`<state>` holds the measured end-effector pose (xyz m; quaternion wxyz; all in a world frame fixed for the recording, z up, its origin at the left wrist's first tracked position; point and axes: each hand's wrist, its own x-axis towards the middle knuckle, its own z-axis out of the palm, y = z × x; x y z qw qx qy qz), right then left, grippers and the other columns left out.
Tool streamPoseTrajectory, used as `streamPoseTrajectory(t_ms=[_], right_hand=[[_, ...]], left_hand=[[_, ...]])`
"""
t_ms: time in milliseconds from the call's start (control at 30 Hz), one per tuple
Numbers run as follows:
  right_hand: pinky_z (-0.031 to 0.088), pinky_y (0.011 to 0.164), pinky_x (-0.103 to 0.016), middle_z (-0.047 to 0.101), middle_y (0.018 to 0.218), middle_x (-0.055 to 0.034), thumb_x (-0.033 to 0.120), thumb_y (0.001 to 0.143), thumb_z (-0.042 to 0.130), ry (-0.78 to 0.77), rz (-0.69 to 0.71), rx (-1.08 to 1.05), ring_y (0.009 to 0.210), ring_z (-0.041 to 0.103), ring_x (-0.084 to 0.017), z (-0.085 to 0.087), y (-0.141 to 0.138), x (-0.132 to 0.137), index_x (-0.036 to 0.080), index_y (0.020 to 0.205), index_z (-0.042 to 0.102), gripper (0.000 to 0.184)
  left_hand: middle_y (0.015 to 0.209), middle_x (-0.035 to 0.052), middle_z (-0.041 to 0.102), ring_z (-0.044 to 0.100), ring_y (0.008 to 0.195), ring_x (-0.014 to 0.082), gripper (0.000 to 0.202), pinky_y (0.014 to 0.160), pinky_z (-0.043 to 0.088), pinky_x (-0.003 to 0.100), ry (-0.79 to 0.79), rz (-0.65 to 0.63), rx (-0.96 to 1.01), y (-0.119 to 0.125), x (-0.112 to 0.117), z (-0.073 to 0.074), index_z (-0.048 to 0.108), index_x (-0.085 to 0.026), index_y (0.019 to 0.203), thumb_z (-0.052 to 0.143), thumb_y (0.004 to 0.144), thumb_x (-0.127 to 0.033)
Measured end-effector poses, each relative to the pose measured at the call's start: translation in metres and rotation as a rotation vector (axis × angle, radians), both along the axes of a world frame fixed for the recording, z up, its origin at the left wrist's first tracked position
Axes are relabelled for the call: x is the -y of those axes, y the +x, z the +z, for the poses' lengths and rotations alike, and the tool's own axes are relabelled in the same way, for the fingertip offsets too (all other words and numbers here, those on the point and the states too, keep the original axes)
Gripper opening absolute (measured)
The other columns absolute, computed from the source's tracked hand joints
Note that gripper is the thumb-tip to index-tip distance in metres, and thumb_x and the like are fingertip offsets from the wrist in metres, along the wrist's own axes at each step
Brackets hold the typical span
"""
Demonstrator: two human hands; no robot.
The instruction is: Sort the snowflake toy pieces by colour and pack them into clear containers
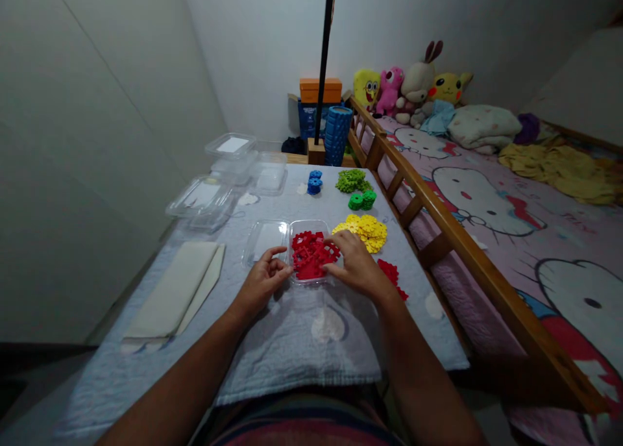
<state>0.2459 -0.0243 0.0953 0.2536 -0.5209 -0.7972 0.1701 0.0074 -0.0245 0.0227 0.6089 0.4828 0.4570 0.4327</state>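
**Two hands at a box of red pieces**

Both forearms enter from the lower edge and converge on a clear box (308,228) near the middle of the table (302,348).

Left hand (263,280): palm down, wrist low on the cloth, fingers curled loosely. Thumb and forefinger touch the box's near left corner; a pinch on the rim is likely, but grip cannot be confirmed at this size.

Right hand (357,264): palm down, fingers bent over the box's right edge, tips in contact with the red pieces (311,254) inside. Whether a piece is pinched between the fingertips cannot be told; the knuckles cover them.

Box contents: red pieces heaped, filling most of the box. A lid (267,240) lies flat, touching the box on its left.

Nearby: loose red pieces (392,274) on the cloth just right of the right wrist, partly hidden by it. Yellow pieces (367,232) piled just beyond the right hand. Green pieces (357,189) and blue pieces (315,182) farther back, well apart from the hands. Empty boxes (219,186) stacked at far left. Folded cloth (178,290) near left.

Hard to read: shape of single pieces, blurred. Light is dim. Lower forearms cut off by the frame.
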Motion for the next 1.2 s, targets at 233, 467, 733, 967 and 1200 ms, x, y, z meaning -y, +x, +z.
streamPoseTrajectory(t_ms=[233,467,733,967,1200], right_hand=[[0.039,0.103,-0.049,0.060,0.132,-0.0109,0.018,0.082,0.067,0.038,-0.039,0.151,0.117,0.049,-0.031,-0.019,-0.024,-0.030,0.023,0.127,0.063,0.045],[0.037,0.109,-0.052,0.059,0.135,-0.0133,0.017,0.083,0.064,0.075,-0.168,0.002,0.127,0.049,-0.031,-0.023,0.003,-0.024,0.021,0.123,0.066,0.040],[0.047,0.102,-0.045,0.069,0.118,-0.0088,0.030,0.085,0.060,-0.059,-0.396,-0.107,0.111,0.063,-0.026,-0.025,0.112,0.029,0.022,0.118,0.068,0.035],[0.048,0.090,-0.039,0.069,0.102,-0.0064,0.034,0.081,0.066,-0.197,-0.388,0.022,0.098,0.063,-0.024,-0.037,0.136,0.062,0.021,0.097,0.070,0.021],[0.047,0.087,-0.036,0.065,0.095,-0.0044,0.023,0.081,0.063,-0.166,-0.374,0.029,0.094,0.061,-0.023,-0.039,0.111,0.062,0.024,0.091,0.073,0.014]], left_hand=[[0.070,-0.0075,0.056,0.046,0.051,0.0068,0.063,0.044,0.035,0.017,-0.005,0.012,0.012,0.001,0.000,0.001,0.051,-0.020,0.125,0.080,0.075,-0.043],[0.072,-0.0081,0.054,0.045,0.051,0.0069,0.060,0.044,0.035,0.018,-0.008,0.013,0.012,0.002,0.002,0.000,0.051,-0.022,0.126,0.078,0.077,-0.042],[0.069,-0.0081,0.052,0.046,0.053,0.0077,0.059,0.046,0.034,0.018,-0.004,0.016,-0.005,0.002,0.001,0.003,0.052,-0.021,0.124,0.079,0.076,-0.043],[0.070,-0.0083,0.053,0.044,0.051,0.0068,0.062,0.045,0.034,0.018,-0.022,0.011,-0.011,0.002,0.003,0.007,0.050,-0.021,0.126,0.079,0.076,-0.042],[0.070,-0.0080,0.053,0.046,0.051,0.0078,0.064,0.043,0.036,0.019,-0.028,0.009,-0.019,0.002,0.003,0.010,0.049,-0.020,0.128,0.079,0.076,-0.043]])
